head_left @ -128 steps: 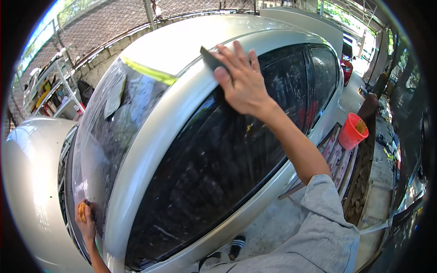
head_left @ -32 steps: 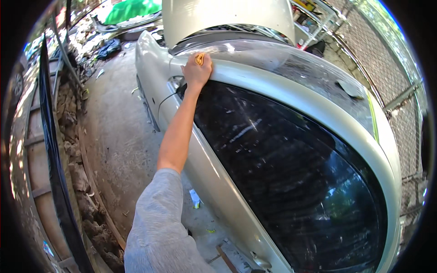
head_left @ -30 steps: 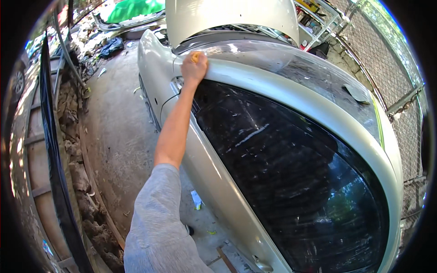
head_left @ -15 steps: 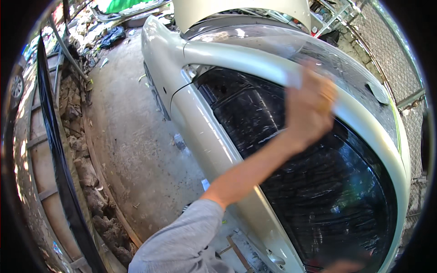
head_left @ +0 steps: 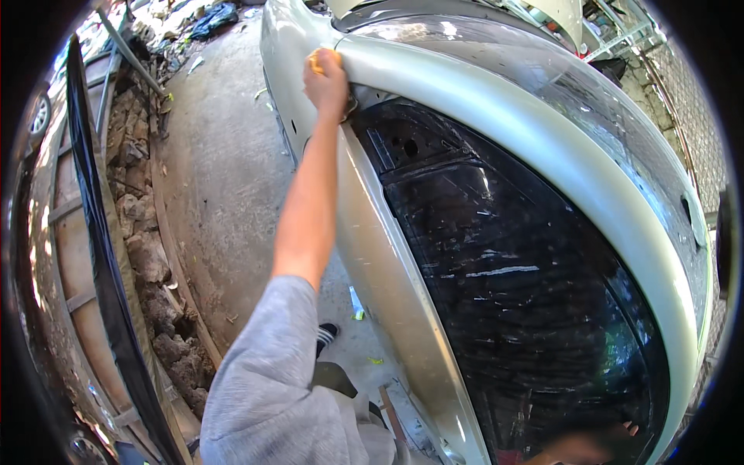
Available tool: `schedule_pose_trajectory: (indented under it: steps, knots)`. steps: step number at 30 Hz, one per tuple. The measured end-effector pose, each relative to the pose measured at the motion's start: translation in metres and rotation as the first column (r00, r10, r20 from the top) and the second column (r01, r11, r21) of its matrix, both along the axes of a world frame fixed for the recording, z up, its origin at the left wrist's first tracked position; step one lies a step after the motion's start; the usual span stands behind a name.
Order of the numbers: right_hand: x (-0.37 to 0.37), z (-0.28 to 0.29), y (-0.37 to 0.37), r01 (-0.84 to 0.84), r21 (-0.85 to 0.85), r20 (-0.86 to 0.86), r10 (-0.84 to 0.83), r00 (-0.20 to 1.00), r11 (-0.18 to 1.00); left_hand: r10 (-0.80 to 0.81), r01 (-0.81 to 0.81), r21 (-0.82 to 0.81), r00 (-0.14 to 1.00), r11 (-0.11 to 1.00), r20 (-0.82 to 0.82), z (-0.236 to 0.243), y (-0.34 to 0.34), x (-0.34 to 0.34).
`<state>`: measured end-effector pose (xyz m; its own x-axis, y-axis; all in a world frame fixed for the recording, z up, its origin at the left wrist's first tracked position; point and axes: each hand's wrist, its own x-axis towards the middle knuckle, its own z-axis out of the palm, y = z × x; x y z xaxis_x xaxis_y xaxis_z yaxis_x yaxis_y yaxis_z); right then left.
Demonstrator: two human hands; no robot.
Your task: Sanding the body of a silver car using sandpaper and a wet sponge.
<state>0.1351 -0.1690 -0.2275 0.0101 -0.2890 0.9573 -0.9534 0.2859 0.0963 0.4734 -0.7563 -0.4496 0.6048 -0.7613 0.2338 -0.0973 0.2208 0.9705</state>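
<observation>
My left hand is closed round a small yellow-orange piece; whether it is cloth or sponge I cannot tell. It presses on the pale silver-green car body, where the front fender meets the base of the windscreen pillar. Behind the hand lies the front corner of the dark side window, which carries streaks and light scratch-like marks. At the lower edge my right hand is over the window's lower part, fingertips stretched out, the rest partly hidden by a dark blur.
The windscreen curves away beyond the pillar. Left of the car runs a concrete floor, bordered by broken rocks and a panel fence with a black strip. A wire mesh fence stands at the right.
My left hand has swept left and forward, from the pillar above the side window to the fender, still holding the yellow-orange piece. The view has shifted; my right hand stays low.
</observation>
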Motion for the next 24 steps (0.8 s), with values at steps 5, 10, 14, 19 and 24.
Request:
schedule_pose_trajectory:
  steps: [5, 10, 14, 19, 24]
  knots:
    - [-0.004, -0.005, -0.002, -0.084, 0.015, 0.051, 0.084, 0.995, 0.996, 0.022, -0.050, 0.195, 0.989, 0.980, 0.143, 0.035, -0.030, 0.046]
    - [0.006, 0.001, -0.002, -0.064, -0.007, 0.037, 0.064, 0.997, 0.998, -0.342, 0.325, 0.122, 0.803, 0.938, 0.488, 0.158, 0.076, -0.062]
    - [0.015, -0.015, -0.013, -0.065, -0.216, 0.200, 0.110, 0.974, 0.974, -0.335, 0.433, -0.133, 0.828, 0.891, 0.449, 0.220, 0.184, -0.152]
    - [0.043, -0.009, 0.011, 0.199, -0.202, 0.544, -0.059, 0.837, 0.959, -0.422, 0.593, -0.402, 0.794, 0.698, 0.437, 0.277, 0.307, -0.241]
    - [0.060, 0.030, 0.109, -0.140, -0.758, 0.544, 0.736, 0.402, 0.637, -0.170, 0.527, -0.755, 0.847, 0.390, 0.503, 0.319, 0.458, -0.343]
